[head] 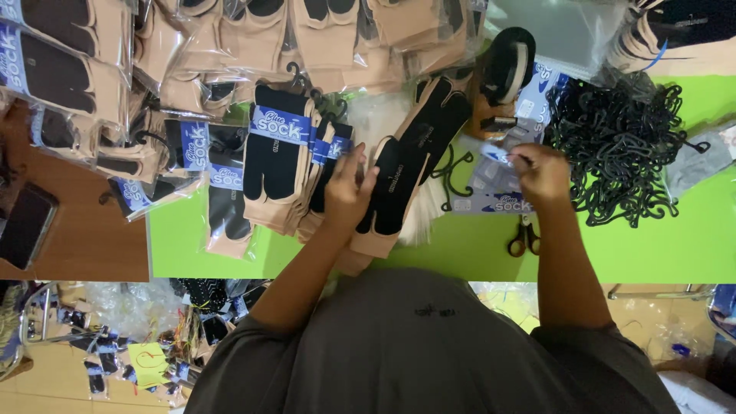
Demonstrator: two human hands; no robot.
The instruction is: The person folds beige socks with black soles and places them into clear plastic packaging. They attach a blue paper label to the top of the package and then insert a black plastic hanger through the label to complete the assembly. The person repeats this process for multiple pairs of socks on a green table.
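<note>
On far left, brown wooden tabletop (84,238) with one dark flat phone (24,225) at its edge, kept clear of the stock

Above and beside it, clear plastic bags of tan-and-black split-toe socks (69,69), heaped overlapping along the top edge, seemingly as finished stock; too many and too layered to count

Next, on bright green table covering (659,245), fanned row of tan-and-black sock pairs with blue paper bands (280,161), roughly four visible, each with a black hook at top, laid shingled so that bands show

At centre, left hand (346,193), fingers curled partly closed, gripping by its near edge one unbanded black-and-tan split-toe sock pair (410,165), lying diagonally on the covering with toe pointing up and away; apparently steadied for the other hand's work

Beyond it, one upright tan-and-black sock display form (502,77), hard to tell apart from surrounding goods

Right of centre, right hand (540,170), thumb and forefinger pinched shut on a small blue-and-white paper label (497,153), lifted just above a loose stack of matching blue-and-white labels (498,201); count not readable

Just below, one pair of scissors with brown handles (524,239), within easy reach

Further right, tangled heap of black plastic hanger hooks (617,142), dozens, uncountable

At far right, one grey fabric piece (701,162), partly cut off
</note>
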